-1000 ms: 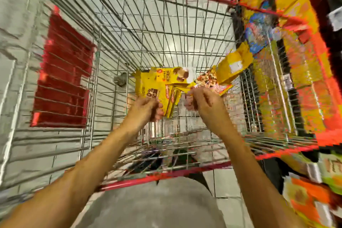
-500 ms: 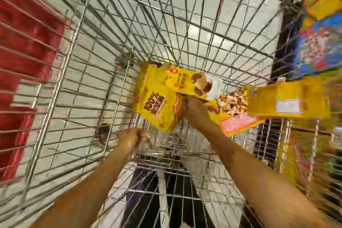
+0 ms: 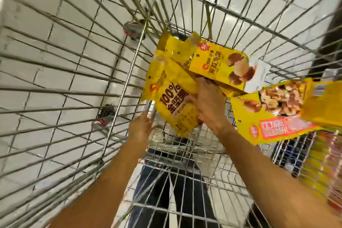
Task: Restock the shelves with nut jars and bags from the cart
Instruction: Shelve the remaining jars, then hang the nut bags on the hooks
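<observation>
I look down into a wire cart (image 3: 74, 83) holding several yellow nut bags. My right hand (image 3: 207, 105) grips a yellow bag marked "100%" (image 3: 172, 102), thumb on its front, with its fingers up against a second yellow bag showing round nuts (image 3: 218, 63) that lies across it. A mixed-nut bag with a red label (image 3: 277, 113) hangs to the right, and another yellow pack (image 3: 325, 102) overlaps it. My left hand (image 3: 141, 127) is below the "100%" bag by the cart's inner wire grid, fingers loosely extended, holding nothing that I can see.
Blurred shelves of colourful packs (image 3: 323, 172) stand at the right. Cart wheels (image 3: 133, 27) show through the wires over the white tiled floor. My dark trouser legs (image 3: 175, 190) appear through the cart's grid (image 3: 185, 153).
My left hand let go of the bags and dropped to the cart's wire grid. My right hand kept its hold. The view has tipped deeper into the cart and nearer the bags.
</observation>
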